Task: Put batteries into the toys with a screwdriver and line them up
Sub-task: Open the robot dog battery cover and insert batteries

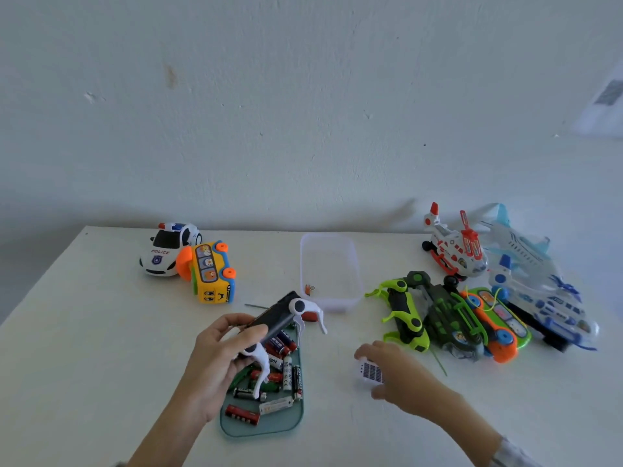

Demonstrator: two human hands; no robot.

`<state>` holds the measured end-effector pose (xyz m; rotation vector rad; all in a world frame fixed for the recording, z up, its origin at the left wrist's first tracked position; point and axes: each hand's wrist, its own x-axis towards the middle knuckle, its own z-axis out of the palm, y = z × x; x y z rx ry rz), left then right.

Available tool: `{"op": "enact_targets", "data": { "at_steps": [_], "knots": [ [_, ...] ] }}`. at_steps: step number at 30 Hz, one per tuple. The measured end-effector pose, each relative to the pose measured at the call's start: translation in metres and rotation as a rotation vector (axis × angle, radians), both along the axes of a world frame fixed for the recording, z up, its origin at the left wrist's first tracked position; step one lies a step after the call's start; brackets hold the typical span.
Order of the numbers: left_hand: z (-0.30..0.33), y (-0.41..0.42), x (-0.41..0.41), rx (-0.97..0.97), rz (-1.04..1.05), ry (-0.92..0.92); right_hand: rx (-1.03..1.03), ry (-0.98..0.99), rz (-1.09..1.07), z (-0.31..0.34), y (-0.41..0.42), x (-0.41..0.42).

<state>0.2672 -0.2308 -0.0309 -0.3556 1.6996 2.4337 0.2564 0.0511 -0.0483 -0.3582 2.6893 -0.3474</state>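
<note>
My left hand (224,355) grips a black toy with white legs (286,318), held belly-up above a teal tray (269,426) that holds several loose batteries (276,404). My right hand (394,372) is low over the table and holds a small white ribbed cover (371,372) in its fingers. A thin screwdriver shaft (256,306) lies on the table behind the held toy; its handle is hidden.
A police car (168,247) and a yellow bus (212,274) on its side stand at the back left. A clear plastic box (330,274) with small parts sits in the middle. At the right lie a green insect toy (404,315), a helicopter (455,247), planes and other toys.
</note>
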Motion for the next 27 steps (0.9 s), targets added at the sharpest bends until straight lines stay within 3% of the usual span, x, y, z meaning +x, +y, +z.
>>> {"op": "enact_targets", "data": {
  "at_steps": [7, 11, 27],
  "knots": [
    [0.004, 0.002, 0.000, -0.095, -0.066, 0.006, -0.655, 0.001, -0.363, 0.040, -0.020, -0.028],
    [0.014, 0.003, 0.001, -0.068, -0.058, -0.023, -0.973, -0.057, -0.341, 0.065, -0.039, -0.040],
    [0.025, 0.007, 0.003, -0.325, 0.203, 0.052, -1.231, -0.342, -0.220, 0.053, -0.106, -0.041]
  ]
}}
